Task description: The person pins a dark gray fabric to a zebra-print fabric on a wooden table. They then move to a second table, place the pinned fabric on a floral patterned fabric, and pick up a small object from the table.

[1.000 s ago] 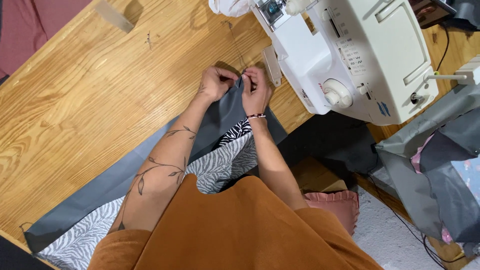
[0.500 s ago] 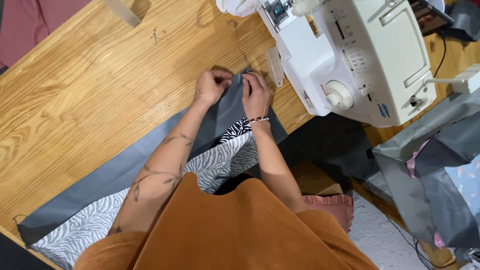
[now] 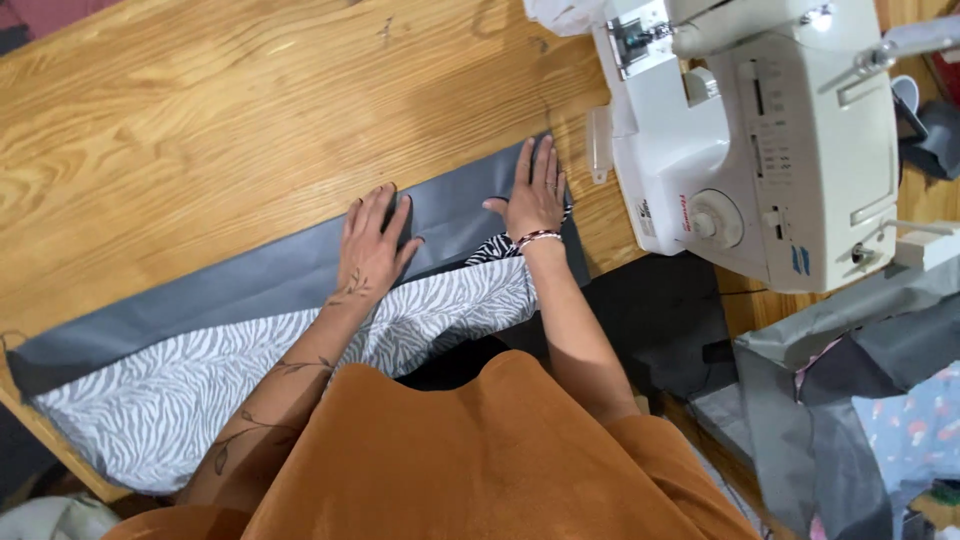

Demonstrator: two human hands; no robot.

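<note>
Head view: a long grey fabric strip was laid flat, slanting across the wooden table, its far end just beside the base of the white sewing machine, its near end at the table's left edge. A zebra-print fabric was seen lapped along the strip's near side, its lower part draped over the table edge toward the lap.

The left hand was pressed palm-down on the grey strip, fingers extended and slightly spread, nothing pinched. The right hand was pressed flat on the strip's far end, fingers straight and nearly together, thumb held out to the side, nothing gripped. A thin bracelet was worn at the right wrist.

Edges and room: a wide stretch of bare wood was left beyond the strip, up and to the left. To the right, room was tight: only a narrow gap was left between the right hand and the machine. More folded grey and printed fabric was piled lower right, off the table.

Materials: the grey strip appeared smooth, matte, straight-edged; the zebra cloth softer, slightly wrinkled; the table varnished with strong grain; the machine hard, glossy plastic with a round dial.
</note>
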